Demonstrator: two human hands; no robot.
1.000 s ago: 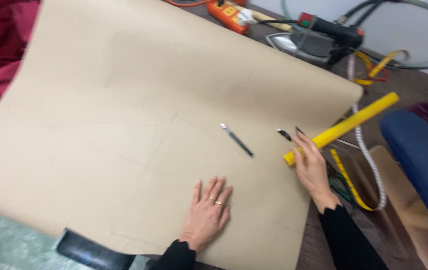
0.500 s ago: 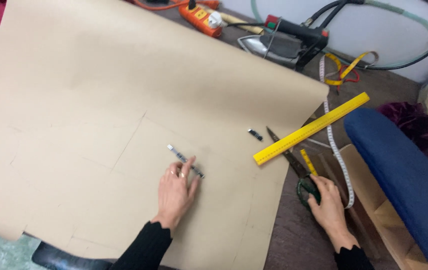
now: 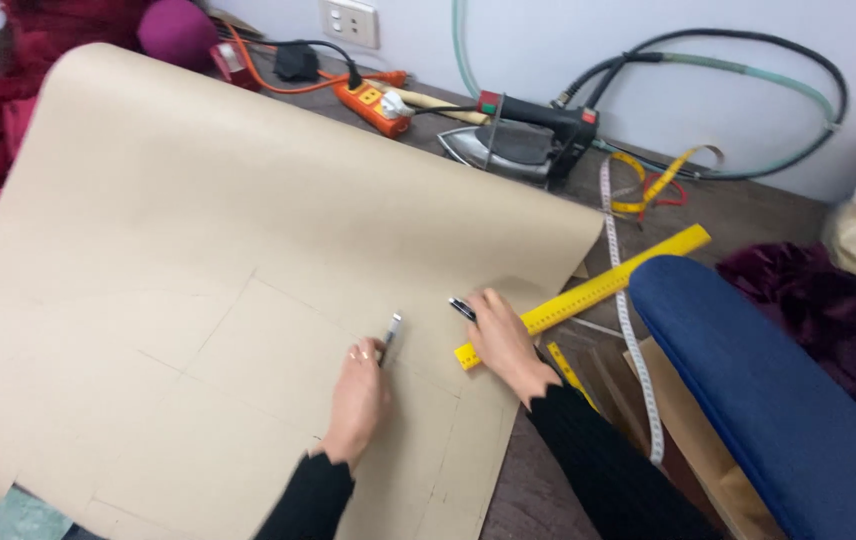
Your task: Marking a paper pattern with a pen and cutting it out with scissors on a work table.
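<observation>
Left hand (image 3: 360, 398) pinching pen (image 3: 390, 337); right hand (image 3: 504, 338) flat, perhaps on yellow ruler (image 3: 588, 293).

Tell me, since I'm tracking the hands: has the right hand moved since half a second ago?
Yes. The right hand went from the scissors off the paper up onto the yellow ruler's lower end.

A small red label patch (image 3: 489, 102) sits on the front end of the iron's black handle (image 3: 538, 112). Just right of that handle, a second red patch (image 3: 589, 116) shows. Neither packages, signs nor screens show.
</observation>
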